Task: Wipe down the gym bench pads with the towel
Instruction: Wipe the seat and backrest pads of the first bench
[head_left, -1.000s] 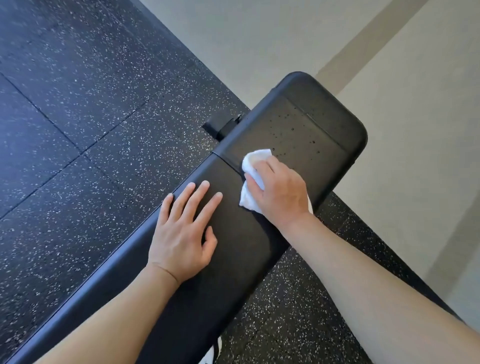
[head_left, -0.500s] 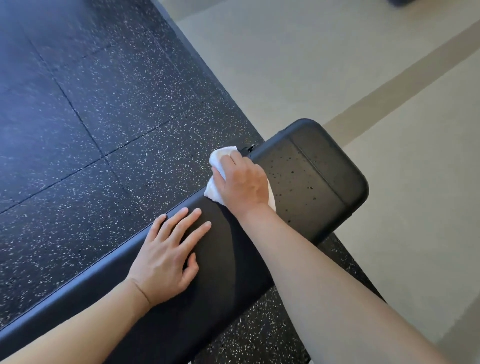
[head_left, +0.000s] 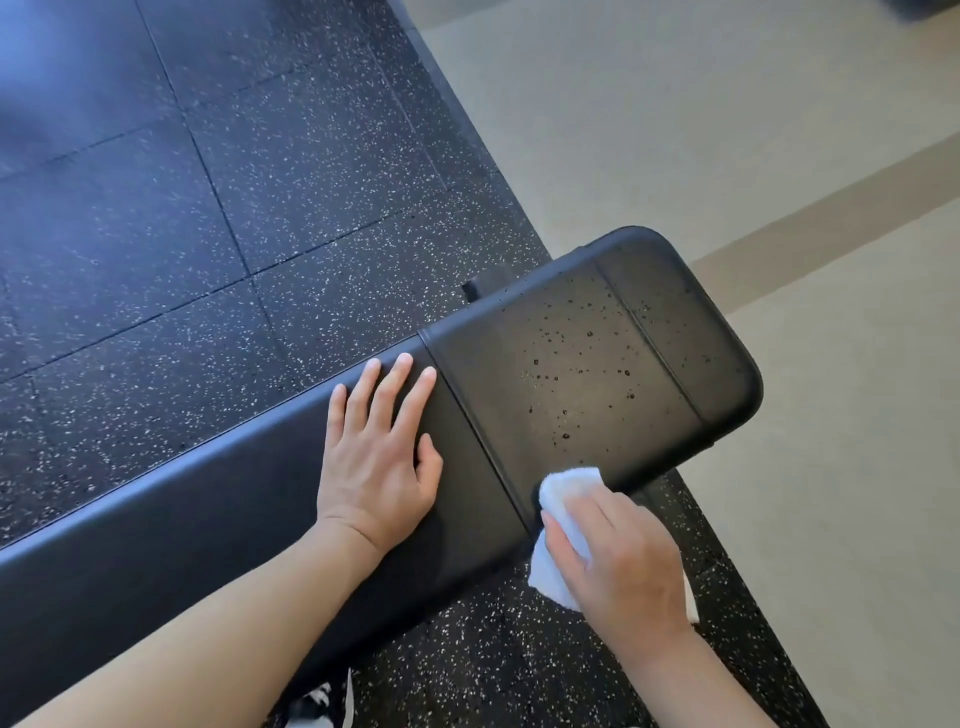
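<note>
While the bench is steadied by the left hand (head_left: 376, 457), which is laid flat with straight fingers on the long back pad (head_left: 208, 519) just short of the seam, the white towel (head_left: 563, 519) is gripped in the curled fingers of the right hand (head_left: 618, 566) and pressed against the near edge of the short end pad (head_left: 597, 364), where the seam meets that edge. The flat palm is judged to be placed there so that the bench is kept from shifting under the wiping pressure. Droplets (head_left: 589, 335) are seen scattered over the end pad's top, so that surface is taken to be not yet wiped. Beyond the towel, the whole pad top lies unobstructed as far as its rounded far corners, past which only speckled rubber flooring (head_left: 260, 208) and pale floor (head_left: 675, 130) are found
</note>
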